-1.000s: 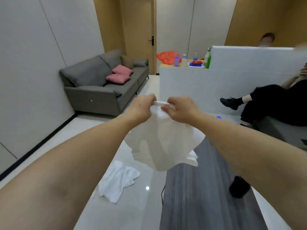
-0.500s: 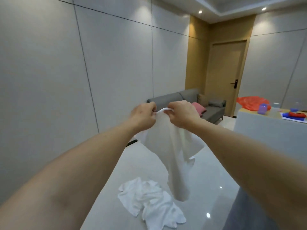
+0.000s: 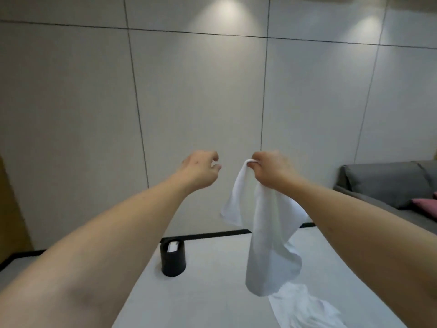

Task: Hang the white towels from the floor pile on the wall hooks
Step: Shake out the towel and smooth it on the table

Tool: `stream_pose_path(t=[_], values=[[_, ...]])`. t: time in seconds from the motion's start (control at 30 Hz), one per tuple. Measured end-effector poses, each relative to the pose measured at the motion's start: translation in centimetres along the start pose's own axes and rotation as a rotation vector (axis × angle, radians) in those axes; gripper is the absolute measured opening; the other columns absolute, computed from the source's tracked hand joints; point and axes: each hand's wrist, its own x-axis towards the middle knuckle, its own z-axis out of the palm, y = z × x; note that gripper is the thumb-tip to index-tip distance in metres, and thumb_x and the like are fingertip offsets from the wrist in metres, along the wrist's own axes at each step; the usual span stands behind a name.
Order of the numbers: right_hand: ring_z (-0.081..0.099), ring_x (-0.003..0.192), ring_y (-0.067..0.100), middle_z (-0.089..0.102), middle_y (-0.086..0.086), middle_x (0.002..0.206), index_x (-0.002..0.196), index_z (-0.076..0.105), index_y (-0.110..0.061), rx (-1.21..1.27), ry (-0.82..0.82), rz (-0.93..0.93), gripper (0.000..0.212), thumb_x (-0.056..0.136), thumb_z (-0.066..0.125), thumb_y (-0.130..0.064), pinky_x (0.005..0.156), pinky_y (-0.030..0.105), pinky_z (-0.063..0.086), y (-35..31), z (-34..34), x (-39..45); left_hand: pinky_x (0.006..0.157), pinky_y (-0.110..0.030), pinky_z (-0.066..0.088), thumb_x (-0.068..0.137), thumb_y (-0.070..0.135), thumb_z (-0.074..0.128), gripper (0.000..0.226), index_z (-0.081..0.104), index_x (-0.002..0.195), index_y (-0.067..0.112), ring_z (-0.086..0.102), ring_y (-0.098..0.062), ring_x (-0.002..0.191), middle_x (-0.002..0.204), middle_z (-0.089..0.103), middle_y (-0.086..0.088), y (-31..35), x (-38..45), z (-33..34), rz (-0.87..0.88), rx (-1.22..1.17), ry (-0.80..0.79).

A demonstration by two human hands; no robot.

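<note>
Far left, a strip of tan wood panel at the frame edge. Low on the floor I see a small round black bin, glossy plastic, sides flaring slightly toward the base, standing upright close to the black baseboard; something white and flat sits inside its mouth, can't tell what it is. The floor is pale, smooth, matte-looking tile or stone.

My left hand is up in the air, fingers loosely curled, thumb and forefinger near each other but holding nothing; it's apart from the cloth. My right hand, just beside it, pinches the bunched top corner of a white soft cloth towel between curled fingers and thumb. The towel hangs limp in long folds, edges wavy, lower end clear of the floor.

Below it, lower right, a crumpled pile of white towels lies on the floor, rumpled and partly hidden by my right forearm.

Behind everything, a wall of large flat grey-beige panels with thin dark seams. Far right, a grey fabric sofa with a pink cushion.
</note>
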Motion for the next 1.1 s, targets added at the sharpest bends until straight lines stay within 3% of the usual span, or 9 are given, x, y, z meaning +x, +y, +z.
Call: stream_pose_path(t=[0.17, 0.4, 0.5, 0.73, 0.9, 1.0, 1.1], values=[[0.063, 0.096, 0.035, 0.070, 0.011, 0.100, 0.097, 0.068, -0.017, 0.077, 0.020, -0.206, 0.028, 0.098, 0.050, -0.039, 0.075, 0.036, 0.046, -13.2, 4.5, 5.7, 0.094, -0.039, 0.049, 0.097, 0.045, 0.050, 0.040, 0.054, 0.130, 0.023, 0.055, -0.025, 0.112, 0.127, 0.059, -0.002, -12.7, -2.3, -6.6, -0.149, 0.091, 0.049], [0.061, 0.094, 0.036, 0.069, 0.011, 0.096, 0.088, 0.065, -0.017, 0.226, 0.043, -0.385, 0.026, 0.096, 0.051, -0.038, 0.065, 0.031, 0.036, -31.8, 10.1, 10.6, 0.095, -0.039, 0.050, 0.097, 0.046, 0.050, 0.041, 0.053, 0.131, 0.023, 0.056, -0.024, 0.113, 0.127, 0.059, -0.002, -28.8, -7.9, -16.0, -0.345, 0.250, 0.091], [0.061, 0.094, 0.037, 0.069, 0.010, 0.095, 0.090, 0.065, -0.018, 0.298, 0.029, -0.468, 0.026, 0.096, 0.051, -0.039, 0.065, 0.031, 0.037, -39.9, 12.0, 11.1, 0.086, -0.033, 0.050, 0.099, 0.043, 0.049, 0.039, 0.051, 0.132, 0.022, 0.056, -0.019, 0.107, 0.125, 0.058, -0.001, -34.5, -12.1, -19.5, -0.427, 0.294, 0.104], [0.062, 0.093, 0.038, 0.070, 0.010, 0.097, 0.092, 0.067, -0.019, 0.465, -0.011, -0.684, 0.026, 0.098, 0.052, -0.039, 0.067, 0.032, 0.040, -56.9, 15.3, 11.0, 0.078, -0.028, 0.045, 0.100, 0.040, 0.050, 0.037, 0.052, 0.133, 0.023, 0.054, -0.015, 0.105, 0.125, 0.058, 0.001, -44.9, -22.1, -27.4, -0.711, 0.418, 0.215], [0.055, 0.076, 0.021, 0.068, 0.000, 0.089, 0.099, 0.070, -0.019, 0.625, -0.064, -0.799, 0.024, 0.100, 0.052, -0.036, 0.060, 0.024, 0.038, -67.5, 17.6, 10.9, 0.089, -0.037, 0.050, 0.097, 0.045, 0.050, 0.039, 0.053, 0.131, 0.025, 0.056, -0.020, 0.110, 0.126, 0.059, 0.000, -51.4, -26.6, -31.9, -0.875, 0.519, 0.239], [0.063, 0.085, 0.018, 0.072, -0.002, 0.102, 0.109, 0.071, -0.021, 0.718, -0.107, -0.861, 0.025, 0.100, 0.053, -0.035, 0.073, 0.028, 0.053, -73.8, 19.5, 11.4, 0.088, -0.034, 0.049, 0.097, 0.043, 0.053, 0.040, 0.053, 0.132, 0.024, 0.057, -0.020, 0.111, 0.127, 0.059, 0.000, -54.9, -28.2, -33.6, -0.932, 0.564, 0.260], [0.062, 0.086, 0.014, 0.071, -0.002, 0.110, 0.117, 0.070, -0.021, 0.792, -0.148, -0.916, 0.026, 0.100, 0.054, -0.033, 0.073, 0.024, 0.050, -79.8, 21.2, 12.2, 0.090, -0.036, 0.050, 0.097, 0.044, 0.052, 0.040, 0.053, 0.132, 0.024, 0.056, -0.021, 0.112, 0.128, 0.058, 0.000, -58.6, -28.9, -35.2, -0.976, 0.641, 0.233]])
